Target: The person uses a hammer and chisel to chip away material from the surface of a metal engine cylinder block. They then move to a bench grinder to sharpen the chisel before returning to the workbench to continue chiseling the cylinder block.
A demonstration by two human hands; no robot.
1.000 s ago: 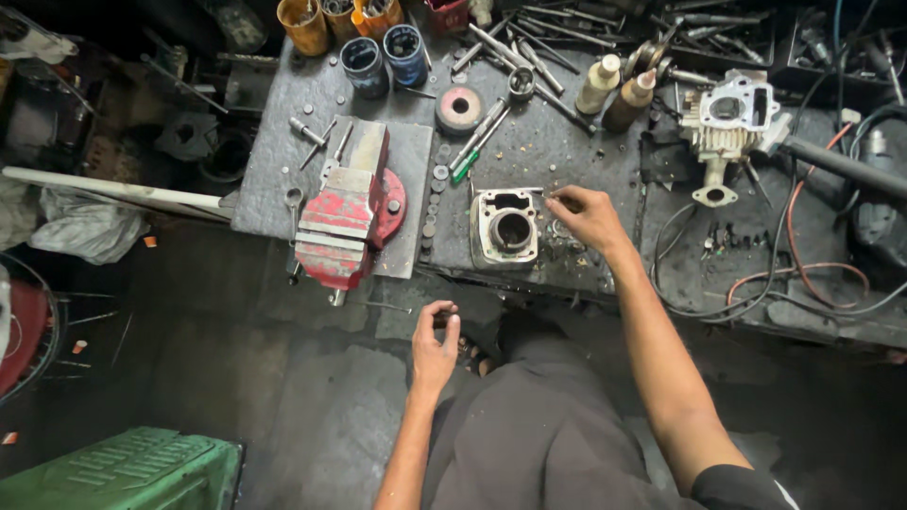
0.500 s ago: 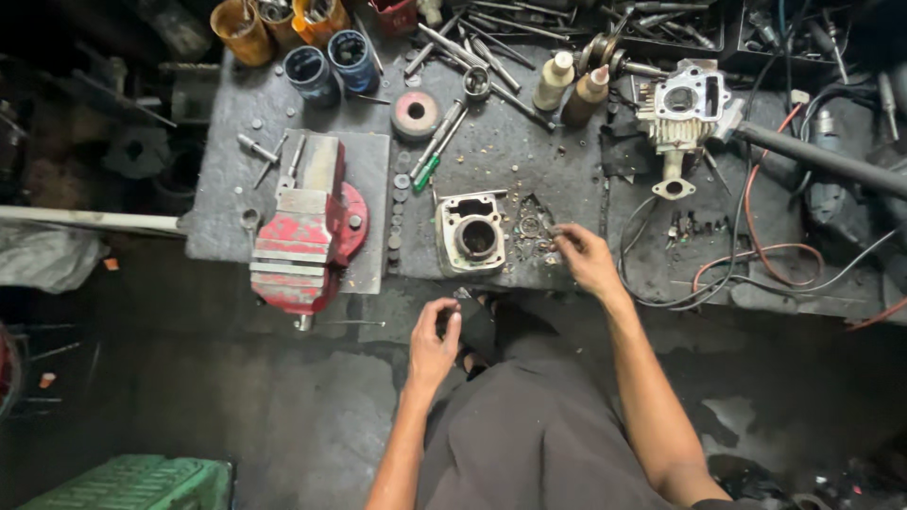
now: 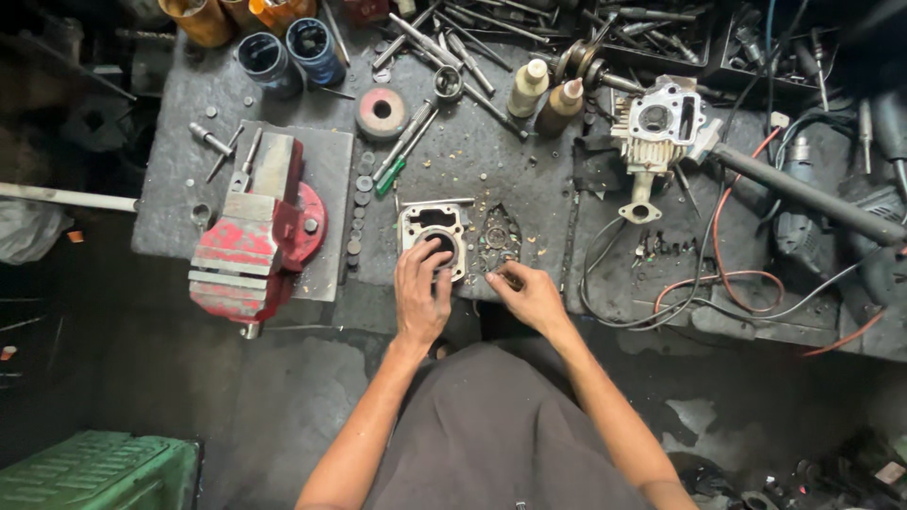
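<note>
Head view: left hand lies open, fingers spread over the metal cylinder block directly beneath it. Right hand, just right, pinches at small debris; red vise sits farther left.

I stood in a mechanic's workshop: my grimy counter carried a red bench vise at nine o'clock, loose wrenches at twelve, and a bare engine head at two.
</note>
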